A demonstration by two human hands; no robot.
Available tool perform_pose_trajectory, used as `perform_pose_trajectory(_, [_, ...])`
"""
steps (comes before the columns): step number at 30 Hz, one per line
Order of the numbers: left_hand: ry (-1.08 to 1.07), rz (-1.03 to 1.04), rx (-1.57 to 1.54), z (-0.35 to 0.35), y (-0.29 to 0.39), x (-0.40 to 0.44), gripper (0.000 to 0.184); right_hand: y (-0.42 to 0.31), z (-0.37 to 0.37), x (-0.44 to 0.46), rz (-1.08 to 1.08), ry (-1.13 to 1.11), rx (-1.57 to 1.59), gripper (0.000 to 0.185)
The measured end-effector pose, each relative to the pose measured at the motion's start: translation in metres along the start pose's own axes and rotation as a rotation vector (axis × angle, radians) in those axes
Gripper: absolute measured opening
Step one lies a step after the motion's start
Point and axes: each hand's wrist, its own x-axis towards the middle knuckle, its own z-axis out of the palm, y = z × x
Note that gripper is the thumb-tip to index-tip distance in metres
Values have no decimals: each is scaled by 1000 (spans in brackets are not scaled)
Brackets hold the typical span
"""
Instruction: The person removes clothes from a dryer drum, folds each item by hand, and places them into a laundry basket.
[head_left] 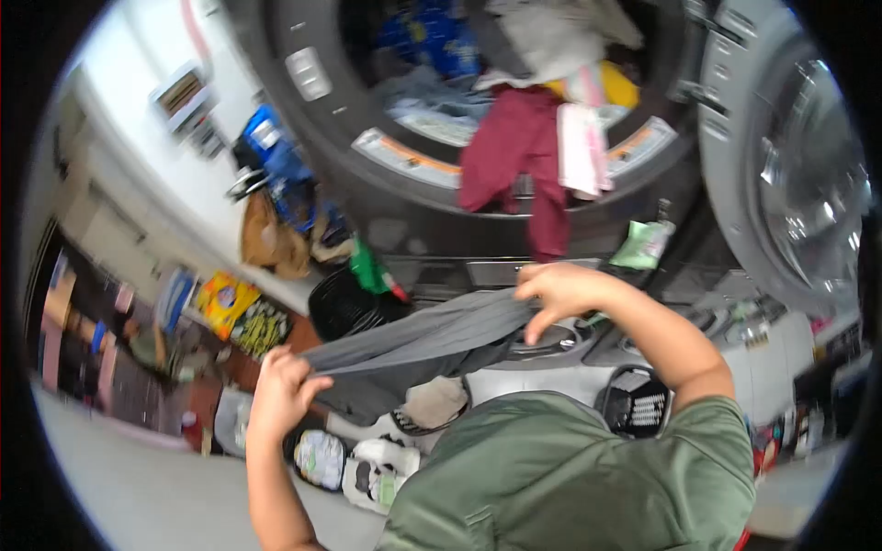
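Observation:
A dark grey garment (pixel 418 335) is stretched between my two hands, in front of the machine. My left hand (pixel 280 381) is closed on one end of it, lower and to the left. At the other end, my right hand (pixel 562 292) grips the fabric, its thumb and fingers around the edge. The cloth sags in the middle; which kind of garment it is cannot be made out. Just above my right hand, maroon pants (pixel 510 151) hang out of the drum opening beside a white and pink cloth (pixel 581 151).
The dark front-loading machine (pixel 404 216) holds several mixed clothes. Its round door (pixel 804 174) stands open to the right. A green packet (pixel 641 243) lies on the machine's front ledge. Below are a black basket (pixel 344 308), bags (pixel 225 303) and several small floor containers (pixel 634 399).

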Motion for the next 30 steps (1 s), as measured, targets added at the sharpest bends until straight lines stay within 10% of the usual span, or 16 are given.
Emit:
perform_pose_trajectory(3, [293, -193, -266, 8, -12, -2, 35, -22, -17, 15, 47, 273, 645, 30])
perform_pose_trajectory(7, [286, -373, -443, 3, -18, -5, 33, -68, -30, 44, -225, 711, 1271, 24])
perform_pose_trajectory(9, [332, -327, -641, -7, -12, -2, 26, -71, -49, 45, -285, 419, 1394, 28])
perform_pose_trajectory(13, [330, -9, -496, -24, -33, -11, 31, -118, -68, 38, -393, 127, -257, 44])
perform_pose_trajectory(15, [300, 131, -666, -31, -40, -19, 42, -108, -64, 40, -420, 85, -424, 35])
perform_pose_trajectory(17, [412, 260, -512, -49, -15, -20, 49, -80, -72, 43, -347, 80, -405, 17])
perform_pose_trajectory(22, [359, -185, -495, -42, -28, -48, 40, -87, -81, 34, -670, 52, 819, 26])
perform_pose_trajectory(26, [431, -140, -545, -40, -31, -64, 29, -125, -94, 28, -393, -83, -90, 44])
perform_pose_trajectory(30, [471, -288, -787, -38, -29, -59, 25, -87, -93, 47, -198, 387, -108, 41])
